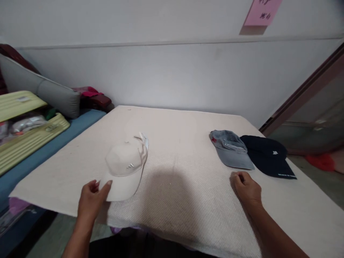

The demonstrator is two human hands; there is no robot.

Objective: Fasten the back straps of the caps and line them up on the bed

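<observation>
1. In the head view, rests the left hand (pixel 92 197) at the brim of the white baseball cap (pixel 124 166), with the thumb over it and the other fingers curled by its edge; cannot tell whether gripping.
2. Clenches the right hand (pixel 247 188) into a loose fist, just nearer than the gray baseball cap (pixel 231 148).
3. Shows the white baseball cap lying crown up on the left of the cream tablecloth (pixel 174 136).
4. Shows the navy baseball cap (pixel 270 154) right beside the gray one.
</observation>
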